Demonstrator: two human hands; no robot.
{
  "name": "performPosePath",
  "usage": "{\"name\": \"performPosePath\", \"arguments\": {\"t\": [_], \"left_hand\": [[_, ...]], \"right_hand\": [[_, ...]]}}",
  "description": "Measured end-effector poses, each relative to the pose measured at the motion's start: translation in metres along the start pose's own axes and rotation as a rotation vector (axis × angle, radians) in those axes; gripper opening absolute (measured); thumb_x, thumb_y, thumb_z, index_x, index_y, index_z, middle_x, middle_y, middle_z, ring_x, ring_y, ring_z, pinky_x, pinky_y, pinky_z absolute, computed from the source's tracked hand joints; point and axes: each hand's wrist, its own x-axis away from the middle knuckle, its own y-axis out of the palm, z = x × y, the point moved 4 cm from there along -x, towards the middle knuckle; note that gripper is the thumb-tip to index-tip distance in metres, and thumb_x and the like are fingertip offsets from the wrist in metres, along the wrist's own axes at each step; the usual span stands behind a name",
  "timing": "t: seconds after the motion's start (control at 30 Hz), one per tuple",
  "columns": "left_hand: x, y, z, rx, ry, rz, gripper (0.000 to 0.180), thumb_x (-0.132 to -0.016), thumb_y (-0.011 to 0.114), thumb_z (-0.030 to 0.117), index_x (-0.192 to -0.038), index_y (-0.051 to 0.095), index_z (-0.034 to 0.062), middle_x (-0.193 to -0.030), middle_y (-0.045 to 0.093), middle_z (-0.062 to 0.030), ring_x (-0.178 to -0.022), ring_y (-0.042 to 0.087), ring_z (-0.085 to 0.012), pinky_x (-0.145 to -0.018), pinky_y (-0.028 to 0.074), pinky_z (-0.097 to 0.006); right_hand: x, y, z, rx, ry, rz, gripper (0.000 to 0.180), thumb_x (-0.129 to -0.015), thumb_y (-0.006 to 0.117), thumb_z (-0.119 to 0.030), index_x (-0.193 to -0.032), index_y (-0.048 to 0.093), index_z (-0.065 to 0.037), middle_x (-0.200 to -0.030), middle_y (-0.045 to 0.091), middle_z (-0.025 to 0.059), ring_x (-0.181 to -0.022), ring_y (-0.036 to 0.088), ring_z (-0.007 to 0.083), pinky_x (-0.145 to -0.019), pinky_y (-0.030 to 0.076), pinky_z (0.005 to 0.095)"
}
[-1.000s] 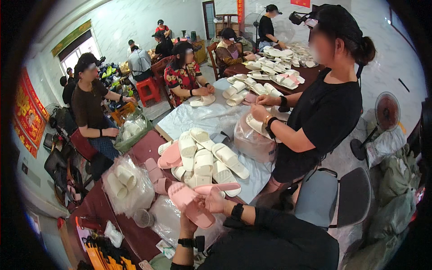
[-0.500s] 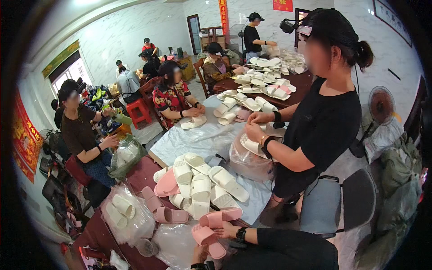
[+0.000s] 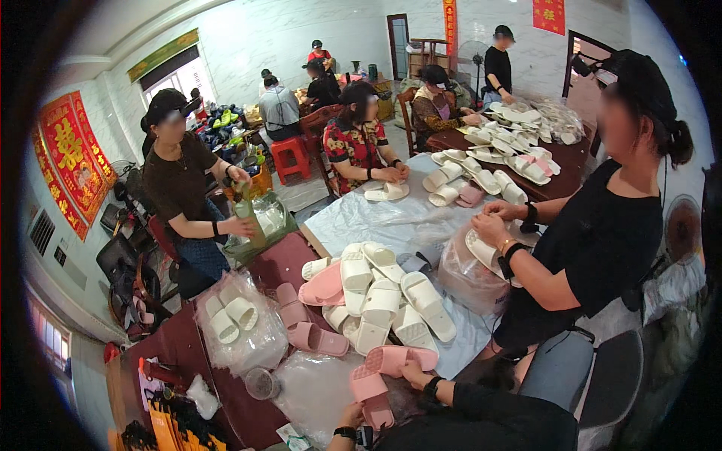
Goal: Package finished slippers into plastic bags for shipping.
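Note:
At the lower middle, my left hand (image 3: 349, 418) grips the edge of a pink slide slipper (image 3: 370, 392), which stands tilted with its sole end toward me. My right hand (image 3: 413, 373) has its fingers on a second pink slipper (image 3: 396, 358), lying crosswise just beyond the first one. Part of each hand's grip is hidden by the slippers. Beyond my hands is a heap of white slippers (image 3: 381, 302), with a pink slipper (image 3: 323, 285) among them. Another pink pair (image 3: 317, 338) lies left of the heap.
A clear plastic bag (image 3: 239, 340) with white slippers on it lies at left, beside a small clear cup (image 3: 262, 383). Flat plastic bags (image 3: 316, 391) lie near my left hand. A co-worker in black (image 3: 594, 248) stands at right; others work around the tables.
My view has swung left, so the scene sits farther right and lower. Both hands keep to the pink slippers. The co-worker at left has shifted their hands on a green item.

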Motion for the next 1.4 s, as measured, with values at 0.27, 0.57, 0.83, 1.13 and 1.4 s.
{"name": "performPosePath", "arguments": {"t": [0.27, 0.57, 0.83, 1.13, 1.4], "left_hand": [[-0.013, -0.013, -0.009, -0.08, -0.017, -0.107, 0.017, -0.084, 0.054, 0.025, -0.096, 0.055, 0.0132, -0.07, 0.051, -0.0013, -0.054, 0.047, -0.015, -0.042, 0.037, -0.028], [0.006, 0.003, -0.008, -0.325, 0.043, -0.301, 0.024, -0.082, 0.057, 0.017, -0.105, 0.058, 0.0106, -0.096, 0.061, -0.0027, -0.085, 0.053, -0.0161, -0.069, 0.043, -0.029], [0.006, 0.003, -0.024, -0.995, 0.477, -0.35, 0.042, -0.078, 0.055, 0.007, -0.12, 0.053, 0.0025, -0.116, 0.056, -0.0121, -0.106, 0.051, -0.0242, -0.092, 0.039, -0.033], [0.055, -0.02, -0.015, -1.515, 0.697, 0.059, 0.046, -0.077, 0.057, 0.025, -0.122, 0.053, 0.0183, -0.129, 0.044, -0.0197, -0.116, 0.043, -0.0382, -0.096, 0.036, -0.046], [0.099, -0.029, -0.048, -1.782, 0.98, 0.358, 0.052, -0.077, 0.057, 0.033, -0.128, 0.046, 0.0289, -0.137, 0.033, -0.0175, -0.121, 0.035, -0.039, -0.094, 0.032, -0.053]], "right_hand": [[0.032, 0.033, -0.035, 0.037, -0.21, -0.152, 0.032, -0.084, 0.054, -0.021, -0.104, 0.057, 0.004, -0.095, 0.061, 0.0138, -0.087, 0.057, 0.021, -0.075, 0.045, 0.0325], [0.045, 0.054, -0.01, 0.819, -0.307, -0.011, 0.044, -0.069, 0.057, -0.024, -0.111, 0.054, -0.009, -0.114, 0.045, 0.0226, -0.114, 0.037, 0.0406, -0.095, 0.03, 0.0507], [0.063, 0.075, -0.033, 1.021, -0.362, -0.094, 0.044, -0.065, 0.06, -0.02, -0.108, 0.055, -0.015, -0.117, 0.044, 0.0173, -0.117, 0.034, 0.0377, -0.094, 0.027, 0.0515], [0.044, 0.059, -0.011, 1.09, -0.468, -0.184, 0.055, -0.064, 0.061, -0.018, -0.118, 0.05, -0.013, -0.118, 0.042, 0.0212, -0.11, 0.04, 0.0414, -0.088, 0.035, 0.0532], [0.049, 0.054, -0.021, 1.202, -0.674, -0.324, 0.054, -0.071, 0.059, -0.016, -0.124, 0.045, -0.015, -0.114, 0.044, 0.0217, -0.103, 0.046, 0.0409, -0.085, 0.039, 0.0508]]}}
